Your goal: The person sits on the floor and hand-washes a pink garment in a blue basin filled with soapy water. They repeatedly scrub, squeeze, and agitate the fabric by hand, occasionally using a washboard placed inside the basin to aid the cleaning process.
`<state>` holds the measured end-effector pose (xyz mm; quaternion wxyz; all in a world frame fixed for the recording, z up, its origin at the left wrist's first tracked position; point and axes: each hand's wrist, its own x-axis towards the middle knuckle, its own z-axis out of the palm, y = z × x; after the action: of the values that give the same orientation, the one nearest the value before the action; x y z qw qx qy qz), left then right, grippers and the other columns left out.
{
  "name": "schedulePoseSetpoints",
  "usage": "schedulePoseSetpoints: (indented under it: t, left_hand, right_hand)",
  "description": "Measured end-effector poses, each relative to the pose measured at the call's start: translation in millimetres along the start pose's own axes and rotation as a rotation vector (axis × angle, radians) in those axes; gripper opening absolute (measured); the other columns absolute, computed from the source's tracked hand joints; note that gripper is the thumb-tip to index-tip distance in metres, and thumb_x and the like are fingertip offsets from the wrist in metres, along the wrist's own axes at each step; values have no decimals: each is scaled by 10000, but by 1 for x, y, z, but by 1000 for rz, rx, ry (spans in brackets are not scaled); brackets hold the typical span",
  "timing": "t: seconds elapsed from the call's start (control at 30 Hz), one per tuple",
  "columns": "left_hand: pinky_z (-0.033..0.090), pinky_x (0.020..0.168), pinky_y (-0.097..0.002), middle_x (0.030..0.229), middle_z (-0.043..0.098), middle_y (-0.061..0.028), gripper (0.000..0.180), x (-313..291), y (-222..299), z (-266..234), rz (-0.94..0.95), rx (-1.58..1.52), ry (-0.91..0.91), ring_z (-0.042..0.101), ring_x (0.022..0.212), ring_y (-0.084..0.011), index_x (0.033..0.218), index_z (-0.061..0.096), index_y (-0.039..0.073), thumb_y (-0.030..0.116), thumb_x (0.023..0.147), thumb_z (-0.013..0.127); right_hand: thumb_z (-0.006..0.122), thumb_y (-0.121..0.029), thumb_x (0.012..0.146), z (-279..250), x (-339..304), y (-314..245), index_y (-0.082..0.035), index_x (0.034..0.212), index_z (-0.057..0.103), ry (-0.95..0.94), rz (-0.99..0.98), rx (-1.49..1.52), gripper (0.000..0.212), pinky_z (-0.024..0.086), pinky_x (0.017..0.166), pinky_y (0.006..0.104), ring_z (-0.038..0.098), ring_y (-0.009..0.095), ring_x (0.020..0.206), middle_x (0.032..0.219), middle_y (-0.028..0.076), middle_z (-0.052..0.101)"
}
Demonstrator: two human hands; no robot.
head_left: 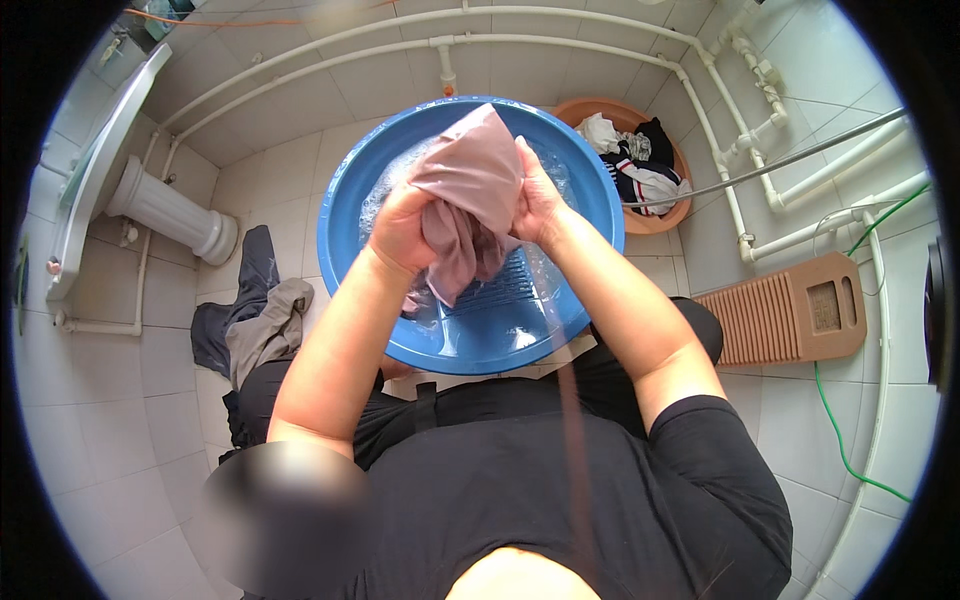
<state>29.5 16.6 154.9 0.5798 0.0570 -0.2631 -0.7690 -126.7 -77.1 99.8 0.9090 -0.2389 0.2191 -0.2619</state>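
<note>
Between my two hands a wet, dusty-pink garment (470, 185) is held up over a large blue basin (345, 165). My left hand (402, 228) is closed round its left side, with folds of cloth hanging below. At the right edge, my right hand (538, 195) grips the cloth, its fingertips partly hidden behind it. Soapy water (385, 180) with white suds lies in the basin, and a ribbed blue washing surface (500, 285) shows under the hanging cloth. The exact kind of garment cannot be made out.
An orange-brown basin (680, 215) of dark and white clothes stands at the far right. Dark and grey clothes (265, 310) lie on the left floor tiles. A brown washboard (775, 320) leans at the right. White pipes (560, 45) run along the walls; a pedestal sink (165, 210) stands left.
</note>
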Motion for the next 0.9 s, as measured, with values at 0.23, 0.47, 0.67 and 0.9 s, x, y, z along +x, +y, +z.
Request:
schedulePoseSetpoints:
  t: [0.23, 0.47, 0.67, 0.9]
  left_hand:
    - [411, 956, -395, 1198, 524, -150, 410, -36, -3, -41, -192, -47, 260, 512, 1109, -248, 1247, 435, 10, 225, 898, 458]
    - [447, 880, -303, 1115, 551, -83, 337, -64, 48, -114, -279, 1093, 594, 544, 1016, -174, 1163, 498, 12, 82, 841, 569]
    - [253, 1050, -346, 1325, 406, -125, 485, -30, 8, -129, -9, 937, 476, 321, 1266, -237, 1280, 423, 17, 125, 812, 487]
    - [312, 986, -437, 1071, 603, -195, 590, 10, -36, -125, -492, 1785, 296, 542, 1046, -340, 1228, 520, 116, 477, 761, 530]
  right_hand:
    - [455, -228, 774, -6, 7, 24, -71, 1145, 524, 110, -115, 123, 408, 436, 893, 426, 549, 270, 1032, 1131, 129, 568]
    - [390, -76, 858, -5, -7, 31, 74, 1188, 427, 274, 112, 36, 364, 459, 927, 424, 579, 291, 1016, 1128, 237, 542]
    - [498, -191, 875, -22, -14, 23, 31, 1016, 574, 36, 476, -166, 273, 547, 712, 290, 645, 182, 808, 944, 147, 637]
    - [592, -318, 781, -55, -5, 10, 9, 1161, 517, 507, 66, -1513, 506, 415, 900, 344, 535, 271, 1053, 1128, 190, 550]
